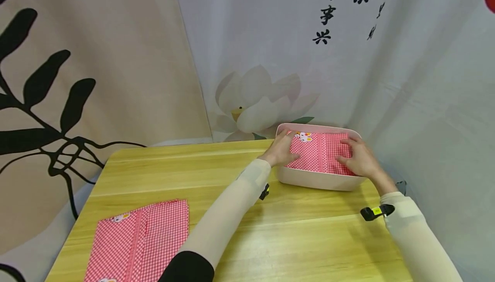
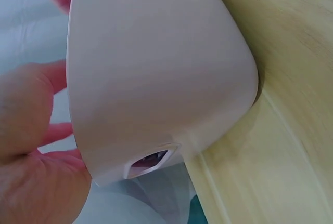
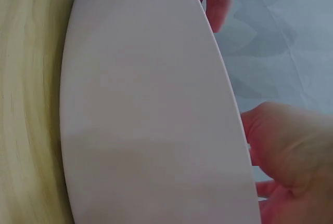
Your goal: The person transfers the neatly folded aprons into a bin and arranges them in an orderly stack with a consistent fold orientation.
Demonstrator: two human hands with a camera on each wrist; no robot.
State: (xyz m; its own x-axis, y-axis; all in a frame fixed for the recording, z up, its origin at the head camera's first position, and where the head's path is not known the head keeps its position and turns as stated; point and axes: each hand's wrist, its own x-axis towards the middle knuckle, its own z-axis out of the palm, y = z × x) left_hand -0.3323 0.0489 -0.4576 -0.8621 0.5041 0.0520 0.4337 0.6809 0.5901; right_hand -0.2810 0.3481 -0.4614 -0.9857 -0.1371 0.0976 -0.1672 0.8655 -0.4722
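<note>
A pale pink plastic bin [image 1: 321, 180] stands at the far right of the table, with a folded red-and-white checked cloth [image 1: 320, 151] lying inside, a small rabbit print on it. My left hand [image 1: 279, 149] reaches over the bin's left end, thumb and fingers spread at the cloth's left edge. Over the right end, my right hand [image 1: 360, 158] has its fingers apart at the cloth's right side. In both wrist views the bin's wall hides most fingertips. A second folded checked cloth [image 1: 141, 241] lies at the table's front left, away from both hands.
The yellow wood-grain table [image 1: 309, 230] ends against a hanging curtain [image 1: 247, 37] behind the bin. More curtain closes in on the right side. An oval handle hole [image 2: 151, 161] shows in the bin's left end.
</note>
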